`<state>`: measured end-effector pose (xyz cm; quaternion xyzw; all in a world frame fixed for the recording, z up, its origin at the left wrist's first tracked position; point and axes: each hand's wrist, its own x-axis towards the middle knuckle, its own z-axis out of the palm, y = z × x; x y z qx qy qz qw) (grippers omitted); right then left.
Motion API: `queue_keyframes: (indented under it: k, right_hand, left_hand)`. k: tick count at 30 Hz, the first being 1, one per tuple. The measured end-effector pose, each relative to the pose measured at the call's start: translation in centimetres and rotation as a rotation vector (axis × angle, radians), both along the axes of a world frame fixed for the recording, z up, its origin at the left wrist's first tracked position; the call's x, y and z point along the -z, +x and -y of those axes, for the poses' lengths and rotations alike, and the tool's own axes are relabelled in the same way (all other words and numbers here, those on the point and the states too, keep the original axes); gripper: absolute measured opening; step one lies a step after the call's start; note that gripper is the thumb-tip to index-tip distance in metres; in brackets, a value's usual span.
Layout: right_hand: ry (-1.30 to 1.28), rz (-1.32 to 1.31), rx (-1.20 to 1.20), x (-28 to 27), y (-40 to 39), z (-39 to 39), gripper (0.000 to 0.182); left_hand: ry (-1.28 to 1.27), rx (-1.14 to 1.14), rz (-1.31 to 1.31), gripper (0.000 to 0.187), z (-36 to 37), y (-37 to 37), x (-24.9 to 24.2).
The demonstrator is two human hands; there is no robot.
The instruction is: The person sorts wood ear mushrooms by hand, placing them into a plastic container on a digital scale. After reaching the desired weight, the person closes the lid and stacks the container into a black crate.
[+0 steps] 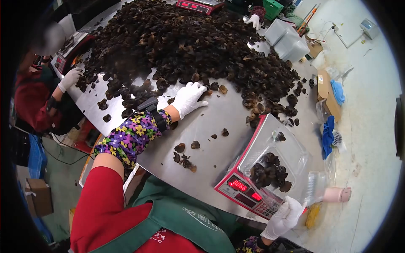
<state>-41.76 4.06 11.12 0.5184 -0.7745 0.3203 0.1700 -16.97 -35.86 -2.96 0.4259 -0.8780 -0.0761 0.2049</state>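
Observation:
My left hand (190,99), in a white glove, reaches to the near edge of a large heap of dark brown wood ear mushrooms (181,42). Its fingers lie stretched out with the thumb apart, beside a few loose pieces. My right hand (283,218), also gloved, is at the near corner of a red and white digital scale (236,170). Its bent fingers close on the near edge of a clear plastic tray (301,158) that rests on the scale; the fingertips are partly hidden. Several mushrooms (270,172) lie in the tray. The red display (238,184) is lit.
Several loose mushrooms (185,160) lie on the metal table (168,145) before me. At left, a co-worker's gloved hand (70,79) touches the heap; another gloved hand (254,21) is at the far side. Stacked clear containers (289,42) and a cardboard box (328,95) stand at right.

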Motion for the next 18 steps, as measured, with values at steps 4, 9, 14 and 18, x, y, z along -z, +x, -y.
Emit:
queue_keyframes:
  k: [4,9,14,18]
  right_hand:
    - [0.018,-0.037,0.002,0.2,-0.5,-0.4,0.01]
    - [0.002,0.014,-0.037,0.5,-0.3,-0.1,0.009]
    - [0.0,0.018,-0.108,0.6,0.6,0.7,0.01]
    - [0.011,0.045,-0.086,1.0,1.3,0.4,0.011]
  left_hand:
    - [-0.042,0.1,-0.117,0.024,-0.8,0.5,1.2]
    - [-0.037,0.287,-0.54,0.016,-7.9,-2.7,-7.0]
    - [-0.038,0.598,-0.698,0.014,-17.0,-10.8,-13.5]
    - [0.061,0.702,-0.442,0.038,-20.1,-16.1,-13.6]
